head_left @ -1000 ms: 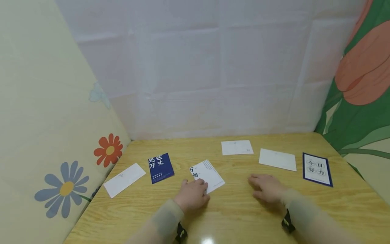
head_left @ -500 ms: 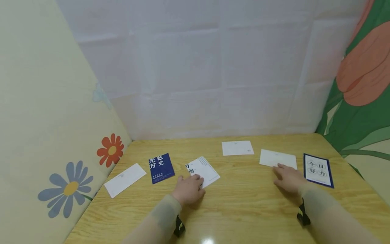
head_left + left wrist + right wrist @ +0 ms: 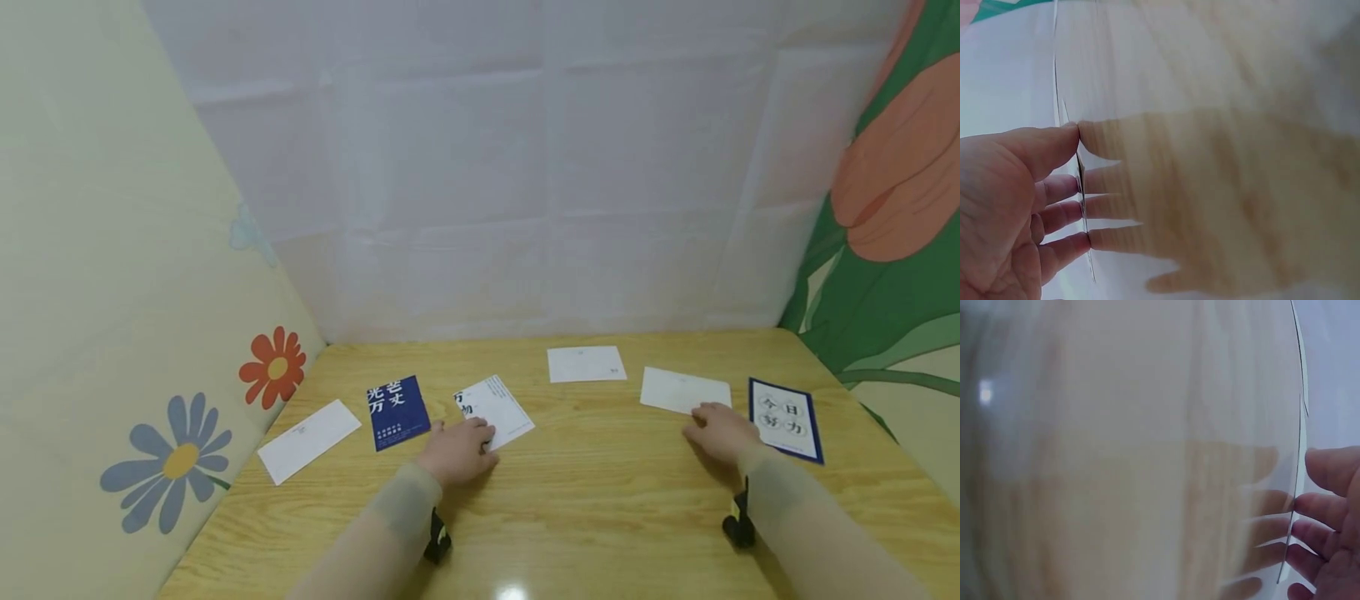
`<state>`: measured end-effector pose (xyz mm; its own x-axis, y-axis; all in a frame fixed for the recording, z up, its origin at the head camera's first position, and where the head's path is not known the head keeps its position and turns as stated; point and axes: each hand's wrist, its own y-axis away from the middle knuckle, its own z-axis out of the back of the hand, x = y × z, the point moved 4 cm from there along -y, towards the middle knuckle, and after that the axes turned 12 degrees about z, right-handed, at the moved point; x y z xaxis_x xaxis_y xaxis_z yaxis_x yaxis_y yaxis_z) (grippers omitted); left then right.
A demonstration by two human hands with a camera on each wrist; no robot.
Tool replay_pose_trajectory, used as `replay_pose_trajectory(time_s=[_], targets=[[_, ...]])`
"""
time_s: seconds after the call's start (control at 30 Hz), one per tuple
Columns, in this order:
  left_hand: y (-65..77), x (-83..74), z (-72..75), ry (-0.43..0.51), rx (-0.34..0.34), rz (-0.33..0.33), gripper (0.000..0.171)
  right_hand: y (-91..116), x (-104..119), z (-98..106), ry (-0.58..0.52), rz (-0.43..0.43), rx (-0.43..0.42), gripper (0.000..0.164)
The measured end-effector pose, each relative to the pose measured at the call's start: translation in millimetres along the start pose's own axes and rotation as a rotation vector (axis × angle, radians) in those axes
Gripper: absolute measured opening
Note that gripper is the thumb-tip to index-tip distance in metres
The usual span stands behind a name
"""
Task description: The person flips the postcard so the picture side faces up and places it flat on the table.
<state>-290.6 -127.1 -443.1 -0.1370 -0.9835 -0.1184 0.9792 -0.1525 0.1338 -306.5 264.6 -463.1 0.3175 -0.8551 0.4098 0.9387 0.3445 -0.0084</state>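
Note:
In the head view, my left hand (image 3: 456,450) lies over the near-left part of a white card with black characters (image 3: 504,410). In the left wrist view the fingertips and thumb tip of that hand (image 3: 1004,194) touch the card, seen nearly edge-on. My right hand (image 3: 722,433) has its fingertips on the near edge of a plain white card (image 3: 678,387). In the right wrist view the fingers (image 3: 1319,509) meet that card's edge, the thumb raised a little. Just right of this hand lies a blue-bordered card (image 3: 787,418) with dark characters, its near-left corner partly covered.
A dark blue card (image 3: 397,414) with white characters lies left of my left hand. Farther left is a white card (image 3: 309,442). Another white card (image 3: 587,364) lies near the back of the wooden table (image 3: 585,500). A pale cloth (image 3: 480,208) hangs behind.
My left hand has slid the white card with characters away and slightly left. The right hand has moved right from bare table onto the plain white card's near edge.

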Motion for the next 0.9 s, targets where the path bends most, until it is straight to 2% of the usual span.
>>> replay_pose_trajectory(time_s=[0.37, 0.9], targets=[[-6.0, 3.9, 3.3, -0.002, -0.002, 0.017, 0.05, 8.3, 3.2, -1.0, -0.002, -0.026, 0.022, 0.057], [-25.9, 19.7, 5.8, -0.02, 0.03, 0.098, 0.054, 21.7, 18.9, -11.4, 0.004, -0.004, 0.051, 0.056]])
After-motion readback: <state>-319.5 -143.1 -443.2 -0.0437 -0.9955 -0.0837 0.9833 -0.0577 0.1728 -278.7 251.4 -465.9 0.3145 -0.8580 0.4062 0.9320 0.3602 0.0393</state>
